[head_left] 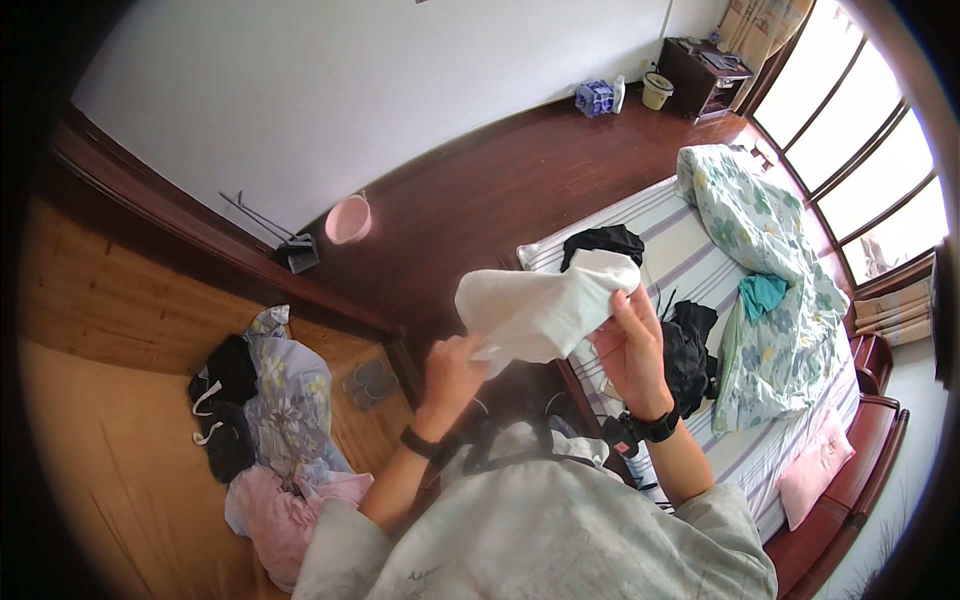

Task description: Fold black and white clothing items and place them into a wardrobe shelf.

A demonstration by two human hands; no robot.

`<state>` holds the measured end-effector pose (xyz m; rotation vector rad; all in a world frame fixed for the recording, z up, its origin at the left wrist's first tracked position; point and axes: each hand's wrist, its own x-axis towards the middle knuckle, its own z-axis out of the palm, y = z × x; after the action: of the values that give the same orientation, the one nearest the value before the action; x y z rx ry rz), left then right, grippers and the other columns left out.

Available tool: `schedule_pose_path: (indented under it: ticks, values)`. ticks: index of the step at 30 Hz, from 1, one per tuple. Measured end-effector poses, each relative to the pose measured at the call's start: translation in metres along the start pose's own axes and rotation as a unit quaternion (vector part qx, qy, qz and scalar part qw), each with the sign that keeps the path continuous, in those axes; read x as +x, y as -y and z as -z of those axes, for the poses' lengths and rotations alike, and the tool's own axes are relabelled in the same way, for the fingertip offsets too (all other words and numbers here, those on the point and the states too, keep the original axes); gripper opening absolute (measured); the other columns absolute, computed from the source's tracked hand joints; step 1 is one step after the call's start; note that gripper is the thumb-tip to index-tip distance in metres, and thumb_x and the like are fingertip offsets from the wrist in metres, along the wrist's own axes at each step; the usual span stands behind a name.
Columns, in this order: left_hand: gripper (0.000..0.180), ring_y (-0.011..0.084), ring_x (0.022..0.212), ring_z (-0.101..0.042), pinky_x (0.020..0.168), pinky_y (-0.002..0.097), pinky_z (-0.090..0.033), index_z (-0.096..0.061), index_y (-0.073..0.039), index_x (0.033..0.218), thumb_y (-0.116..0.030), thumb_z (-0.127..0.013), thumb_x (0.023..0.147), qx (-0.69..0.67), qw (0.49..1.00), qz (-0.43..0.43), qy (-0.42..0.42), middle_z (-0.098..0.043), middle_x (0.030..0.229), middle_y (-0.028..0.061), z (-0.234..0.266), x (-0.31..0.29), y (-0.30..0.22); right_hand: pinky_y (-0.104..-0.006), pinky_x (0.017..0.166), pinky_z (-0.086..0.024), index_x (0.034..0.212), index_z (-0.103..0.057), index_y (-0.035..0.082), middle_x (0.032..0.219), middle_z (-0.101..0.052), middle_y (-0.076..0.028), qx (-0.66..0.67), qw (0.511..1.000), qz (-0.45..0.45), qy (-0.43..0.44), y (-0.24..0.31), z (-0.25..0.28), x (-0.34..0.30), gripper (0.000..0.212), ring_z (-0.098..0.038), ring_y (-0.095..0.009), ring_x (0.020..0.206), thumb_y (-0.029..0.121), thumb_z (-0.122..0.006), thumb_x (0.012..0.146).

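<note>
A white cloth [540,310] is stretched between my two hands in front of my body; its exact kind I cannot make out. My left hand [455,378] is closed on its lower left edge, a little blurred. At the opposite end, my right hand [634,350] pinches the cloth between thumb and fingers, the palm partly turned up. Beyond the cloth, a black garment [606,243] lies on the near corner of the bed [655,225]. More black clothing [690,350] is on the striped sheet beside my right wrist.
On the bed are a crumpled floral quilt [745,200], a teal cloth [763,295] and a pink pillow [815,465]. To my left lie floral bedding [290,385], pink fabric [290,520] and grey slippers [370,385]. A pink basin [348,220] and a dustpan [298,253] stand by the wall.
</note>
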<state>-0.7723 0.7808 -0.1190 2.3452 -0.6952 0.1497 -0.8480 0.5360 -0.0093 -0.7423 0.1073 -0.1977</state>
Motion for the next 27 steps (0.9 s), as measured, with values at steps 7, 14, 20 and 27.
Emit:
schedule_pose_path:
  ticks: [7,14,20,27]
  values:
    - [0.028,0.0214,0.085,-0.069,0.077,0.0349,-0.053,-0.072,-0.007,0.102,0.0,-0.08,0.075,-0.056,0.998,0.001,-0.04,-0.072,0.087,0.0084,0.058,0.005,0.001,-0.0358,0.088,-0.054,0.121,-0.049,0.007,0.11,-0.062,-0.005,-0.003,0.991,0.021,-0.134,-0.01,0.043,0.007,0.019,-0.062,-0.015,0.098,0.006,-0.054,0.104]
    - [0.032,0.0124,0.093,-0.068,0.082,0.0272,-0.054,-0.071,0.0,0.11,0.01,-0.077,0.08,-0.36,0.92,0.154,-0.022,-0.073,0.1,0.0045,0.069,-0.011,0.024,-0.0361,0.096,-0.059,0.133,-0.055,0.002,0.119,-0.068,-0.011,-0.015,0.989,0.061,-0.137,-0.028,0.089,-0.003,0.032,-0.068,-0.02,0.108,-0.003,-0.054,0.101]
    - [0.028,0.0188,0.087,-0.071,0.08,0.028,-0.055,-0.076,0.0,0.104,0.01,-0.074,0.078,-0.17,0.984,0.042,-0.026,-0.074,0.096,0.0079,0.104,0.002,0.002,-0.0332,0.094,-0.06,0.13,-0.066,0.0,0.132,-0.067,-0.01,-0.408,0.912,0.034,0.033,-0.016,0.1,-0.004,0.039,-0.069,-0.017,0.109,-0.004,-0.066,0.091]
    - [0.022,0.0261,0.08,-0.072,0.071,0.0325,-0.054,-0.076,0.0,0.102,0.004,-0.076,0.081,-0.06,0.998,0.008,0.002,-0.073,0.091,0.0149,0.121,0.008,-0.007,-0.0375,0.071,-0.056,0.102,-0.075,0.002,0.089,-0.074,-0.017,-0.732,0.671,0.11,0.038,-0.011,0.098,-0.002,0.023,-0.073,-0.03,0.077,0.013,-0.08,0.082]
